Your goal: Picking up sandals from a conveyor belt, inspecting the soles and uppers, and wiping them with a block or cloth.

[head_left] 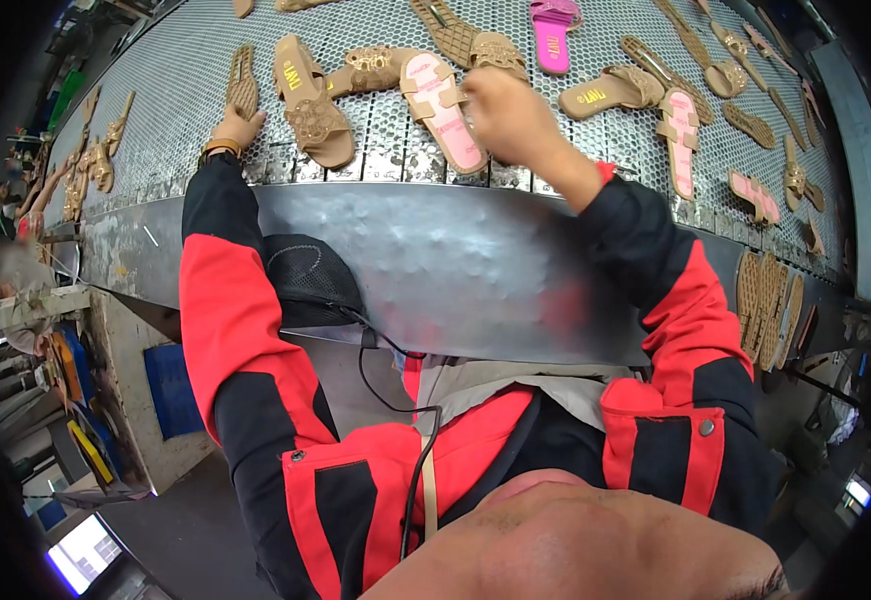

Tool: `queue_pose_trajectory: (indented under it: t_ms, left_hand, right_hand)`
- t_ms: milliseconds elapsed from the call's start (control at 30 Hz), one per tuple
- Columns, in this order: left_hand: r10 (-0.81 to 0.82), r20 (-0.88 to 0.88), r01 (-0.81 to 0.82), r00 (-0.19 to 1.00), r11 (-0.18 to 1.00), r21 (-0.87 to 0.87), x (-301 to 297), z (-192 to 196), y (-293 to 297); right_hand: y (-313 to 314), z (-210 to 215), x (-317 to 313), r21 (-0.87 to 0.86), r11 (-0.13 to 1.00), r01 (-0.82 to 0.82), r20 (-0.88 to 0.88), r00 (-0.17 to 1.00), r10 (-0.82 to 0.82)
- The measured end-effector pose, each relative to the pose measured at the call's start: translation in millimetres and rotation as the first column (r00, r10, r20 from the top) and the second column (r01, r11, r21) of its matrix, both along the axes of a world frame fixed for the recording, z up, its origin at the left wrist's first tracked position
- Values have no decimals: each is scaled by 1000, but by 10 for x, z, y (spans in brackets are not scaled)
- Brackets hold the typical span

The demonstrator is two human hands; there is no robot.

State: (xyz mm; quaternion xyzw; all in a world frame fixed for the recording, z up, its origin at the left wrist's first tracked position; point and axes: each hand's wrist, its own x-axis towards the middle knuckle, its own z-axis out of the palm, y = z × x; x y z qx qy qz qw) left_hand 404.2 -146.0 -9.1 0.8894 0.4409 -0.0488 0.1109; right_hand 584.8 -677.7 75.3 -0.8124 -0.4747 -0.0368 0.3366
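Note:
My left hand [239, 128] is closed around the near end of a tan patterned shoe sole [243, 78] lying on the perforated metal conveyor surface [181, 125]. Just right of it lies a tan slide sandal [309, 108] with a decorated strap. My right hand [511, 115] is curled with its fingers together beside a sandal piece [444, 110] that has a pink face and tan strap ends folded over it. Whatever sits in those fingers, if anything, is hidden. Behind these two lies another tan sandal [371, 70] with a decorated strap.
A bright pink slide [554, 40] and a tan sandal [611, 93] lie to the right, among several soles and pink-faced pieces [681, 140]. A metal ledge [446, 265] runs along the near side, with a black mesh cap [311, 280] on it. Several soles [764, 310] stand at right.

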Motion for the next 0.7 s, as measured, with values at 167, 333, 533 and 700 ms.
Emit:
queue_pose_trajectory:
  t_ms: [167,333,533,700]
  left_hand:
    - [57,-23,-51,998,980,193,-16,260,-271]
    - [248,431,-248,868,967,-56,-338,616,-456]
    - [320,936,105,-147,946,-307,-764,1757,-1494]
    - [279,942,224,-189,946,-235,-653,2115,-3036]
  right_hand:
    - [240,-223,-389,-202,977,-68,38,996,77]
    - [-38,-126,-318,44,998,41,-151,988,-33]
    - [-1121,245,-325,581,777,242,-759,505,411]
    - [-2181,447,-433,503,836,218,-861,46,506]
